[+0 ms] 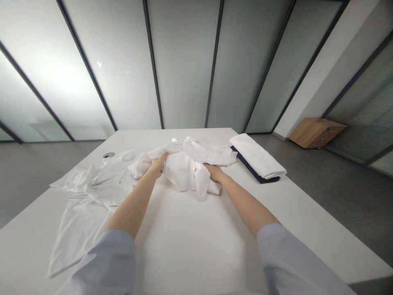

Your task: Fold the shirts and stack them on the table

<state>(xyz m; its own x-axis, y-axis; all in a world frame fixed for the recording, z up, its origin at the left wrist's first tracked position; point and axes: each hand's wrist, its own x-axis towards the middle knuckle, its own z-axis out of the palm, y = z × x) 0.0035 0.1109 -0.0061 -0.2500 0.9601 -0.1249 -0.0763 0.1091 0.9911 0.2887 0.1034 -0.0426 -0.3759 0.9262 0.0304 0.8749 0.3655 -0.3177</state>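
A crumpled white garment (181,168) is bunched up over the middle of the table, its exact kind hidden by the folds. My left hand (158,165) grips its left side, fingers closed into the cloth. On the right, my right hand (215,172) is closed on the same garment, with the fingertips partly hidden by fabric. Another white garment (104,188) lies loosely spread on the left, passing under my left forearm and meeting the bunched one.
A folded white cloth (258,155) rests on a folded dark navy cloth (264,179) at the table's right edge. A small round grey object (108,155) sits at the left edge of the white table (196,246). A wooden cabinet (316,133) stands on the floor beyond.
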